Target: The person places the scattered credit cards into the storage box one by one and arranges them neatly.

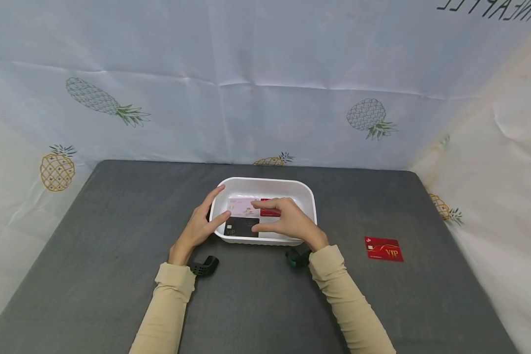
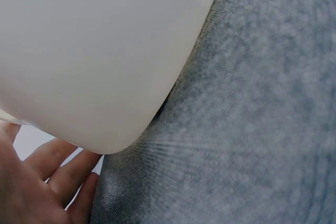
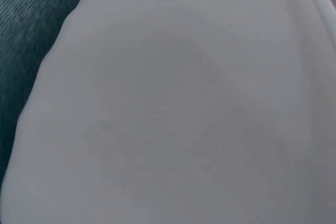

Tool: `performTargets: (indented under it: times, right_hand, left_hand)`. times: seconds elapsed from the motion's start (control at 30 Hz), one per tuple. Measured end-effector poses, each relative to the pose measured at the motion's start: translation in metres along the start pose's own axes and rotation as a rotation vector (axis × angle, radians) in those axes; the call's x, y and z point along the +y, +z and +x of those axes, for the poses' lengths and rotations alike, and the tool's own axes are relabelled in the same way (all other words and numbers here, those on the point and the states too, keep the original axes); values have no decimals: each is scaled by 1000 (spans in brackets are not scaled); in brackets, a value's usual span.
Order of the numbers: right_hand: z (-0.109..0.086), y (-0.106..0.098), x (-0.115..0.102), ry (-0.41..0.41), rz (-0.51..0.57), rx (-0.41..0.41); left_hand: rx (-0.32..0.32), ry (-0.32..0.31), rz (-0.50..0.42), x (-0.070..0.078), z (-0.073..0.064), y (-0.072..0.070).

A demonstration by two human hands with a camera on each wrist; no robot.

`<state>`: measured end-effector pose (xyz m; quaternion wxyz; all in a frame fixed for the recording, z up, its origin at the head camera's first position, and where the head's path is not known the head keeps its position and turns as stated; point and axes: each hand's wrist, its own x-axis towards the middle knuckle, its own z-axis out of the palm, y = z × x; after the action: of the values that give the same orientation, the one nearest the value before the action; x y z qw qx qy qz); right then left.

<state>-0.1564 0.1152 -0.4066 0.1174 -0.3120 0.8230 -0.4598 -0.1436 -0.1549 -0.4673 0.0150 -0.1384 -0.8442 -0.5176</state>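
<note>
A white plastic tray (image 1: 248,183) sits on the grey table, with several cards inside. My left hand (image 1: 198,225) holds its left end, thumb over the rim and the other fingers along the outside. In the left wrist view, those fingers show beside the tray's wall (image 2: 105,66). My right hand (image 1: 292,221) is over the tray, thumb and fingers spread apart with nothing held between them. Below and beside it lie a pink VIP card (image 1: 241,206), a black VIP card (image 1: 239,227) and a partly hidden red card (image 1: 270,213). The tray's wall fills most of the right wrist view.
Another red VIP card (image 1: 384,249) lies on the grey table (image 1: 256,305), to the right of the tray. A pale cloth (image 1: 248,118) printed with pineapples hangs behind the table and along its sides.
</note>
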Motion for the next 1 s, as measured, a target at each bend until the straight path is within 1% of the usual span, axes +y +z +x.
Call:
performTargets:
  times: [0.1,0.2,0.33,0.43,0.53,0.67,0.87,1.0]
  right_hand:
    - [-5,-5,2,-23,24,10]
    - [-10,-10,3,-28,34,17]
    - [-18,-16,4,-2,11,24]
    - [-24,-21,3,31,14,38]
    - [-31,-26,4,62,18,62]
    - [-40,-33,6,92,-8,95]
    - [-56,-46,9,92,-41,143]
    - [-69,-55,14,90,-40,174]
  left_hand:
    - [6,9,2,0,0,0]
    - [9,15,2,0,0,0]
    - [9,15,2,0,0,0]
    - [9,13,2,0,0,0]
    - [8,11,5,0,0,0]
    - [12,7,9,-1,0,0]
    - [6,9,2,0,-1,0]
    - [3,9,-7,1,-1,0]
